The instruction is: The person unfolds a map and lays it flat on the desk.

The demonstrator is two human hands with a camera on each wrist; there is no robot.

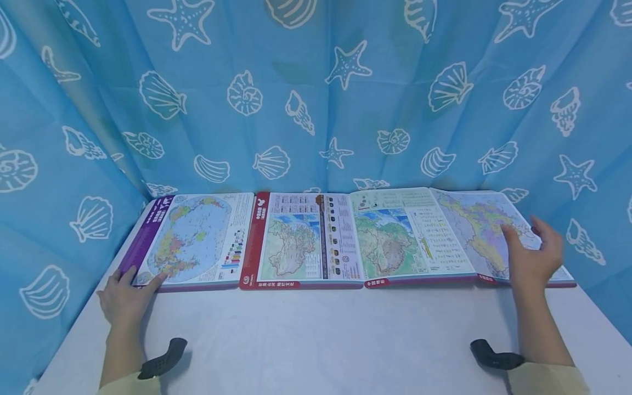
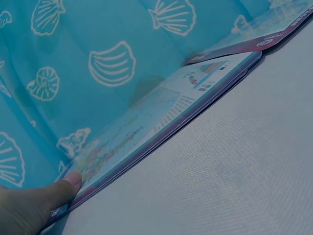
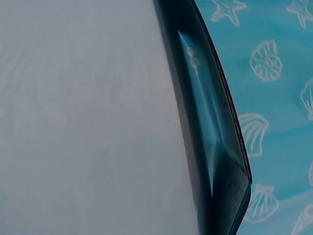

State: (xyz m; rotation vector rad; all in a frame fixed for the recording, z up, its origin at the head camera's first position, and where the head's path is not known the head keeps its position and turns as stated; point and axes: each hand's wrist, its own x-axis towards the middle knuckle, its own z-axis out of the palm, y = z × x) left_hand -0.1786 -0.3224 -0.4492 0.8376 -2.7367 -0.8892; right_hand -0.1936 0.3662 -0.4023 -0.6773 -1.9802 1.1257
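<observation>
we judge the spreading-out to be mostly done: four printed maps lie face up in one row, running from our left fingers across to our right ones. our left hand [image 1: 125, 296] has its thumb and fingers spread across the near corner of the purple-edged world map [image 1: 195, 238], touching it. just past that thumb comes the red-edged map [image 1: 293, 247], then the green relief map [image 1: 390, 241], well away from either hand's fingers. our right hand [image 1: 535, 260] holds its thumb and fingers apart and curved, with no sheet pinched that we can see, over the outer part of the last map [image 1: 469, 225]; whether they touch it we cannot tell. what seems left is settling that end: inward of our right thumb, the relief map's side looks slightly lifted where it meets the last one.
</observation>
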